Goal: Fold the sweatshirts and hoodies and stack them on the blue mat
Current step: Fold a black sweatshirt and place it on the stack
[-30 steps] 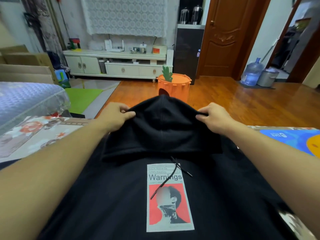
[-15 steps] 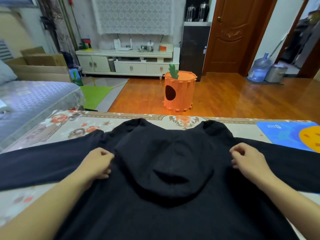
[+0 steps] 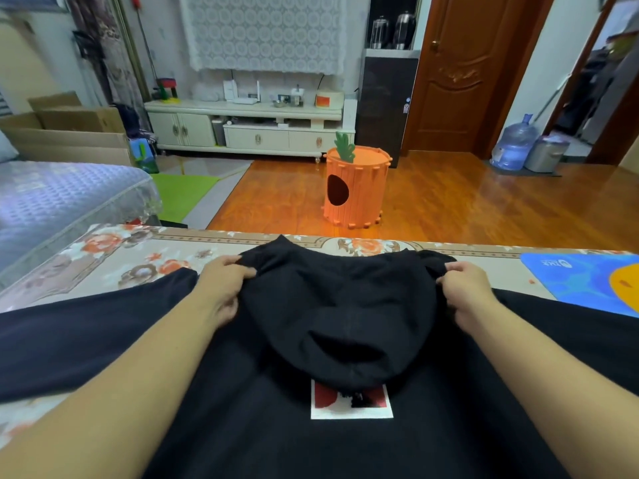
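Pinching black cloth on both sides, the two hands hold a black hoodie [image 3: 242, 426] that lies spread on the worktop [image 3: 114, 261], which wears a flowered cover. The left hand [image 3: 221, 288] has its grip closed on a fold of cloth at the hoodie's left shoulder, thumb above and fingers curled under. The right hand [image 3: 466, 292] has the same closed grip on the right shoulder. Between the two grips the hood [image 3: 345, 319] is laid down over the chest, its opening facing the person, and its tip covers the upper part of a white-edged red print [image 3: 351, 406]. Outward from the left grip a sleeve [image 3: 79, 340] runs along the worktop toward its left end; outward from the right grip the other sleeve [image 3: 587, 333] runs right. Past the right grip, at the worktop's far right corner, lies the blue mat [image 3: 574, 281] with an orange patch on it; the right sleeve lies just beside its near edge, and no clothing rests on it. Beyond both grips, on the wooden floor, stands an orange carrot-shaped bin [image 3: 356, 188]. Far left of the left grip is a bed [image 3: 62, 202].
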